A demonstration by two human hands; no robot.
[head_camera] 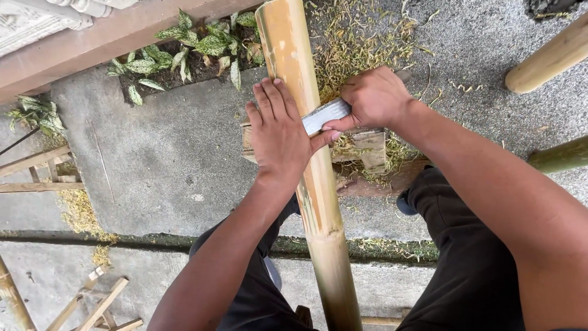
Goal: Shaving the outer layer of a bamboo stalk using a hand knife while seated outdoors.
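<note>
Concrete floor (pixel 171 153), shavings at twelve o'clock. Left hand (pixel 278 132) flat, steadying bamboo pole (pixel 315 184); right hand (pixel 373 98) clamped on blade (pixel 324 115). A slip could cut the thumb.

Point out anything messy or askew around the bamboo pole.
Pale shavings lie strewn over the concrete beyond the wooden block, with more at the left. The bamboo pole shows scraped bare patches. Nothing else looks odd.

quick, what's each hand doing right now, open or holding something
Left hand: open, fingers flat, pressing on the bamboo pole.
Right hand: closed around the handle of a flat metal blade laid against the pole.
</note>
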